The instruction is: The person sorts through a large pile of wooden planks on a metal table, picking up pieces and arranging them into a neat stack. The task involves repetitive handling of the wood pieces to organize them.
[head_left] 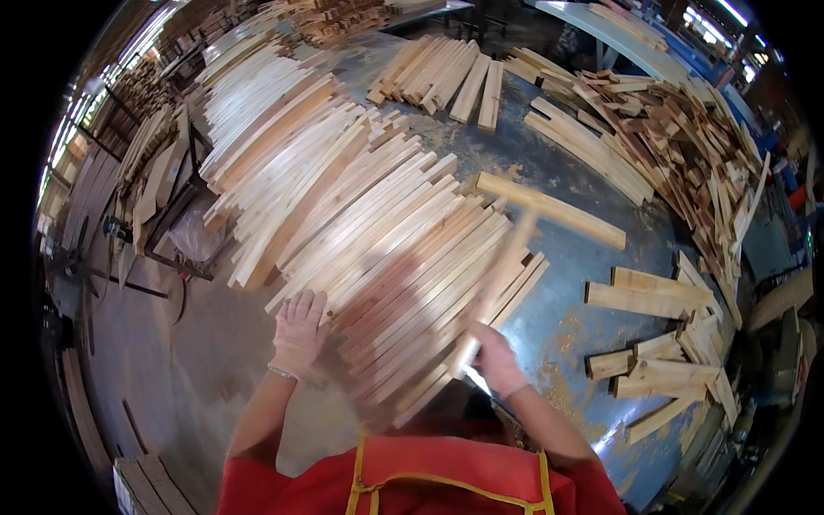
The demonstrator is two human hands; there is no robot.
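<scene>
My left hand [300, 333], in a pale thin glove, has its fingers stretched out at the near left ends of a row of wooden slats [429, 270]; whether it presses on them I cannot tell. My right hand [499, 360], also gloved, is closed round the near end of a wooden board [498, 279]. That board is smeared by motion and slants up and away over the right edge of the row. The slats lie side by side on a metal-topped table. Beyond the held board, a single thicker plank [551, 210] lies crosswise.
More slats [266, 112] continue the row toward the far left. A fanned group of boards [442, 73] lies at the back. Offcuts heap up [678, 129] at the far right, with short blocks [657, 296] nearer. Sawdust [558, 378] dusts the tabletop. A metal rack [163, 249] stands left.
</scene>
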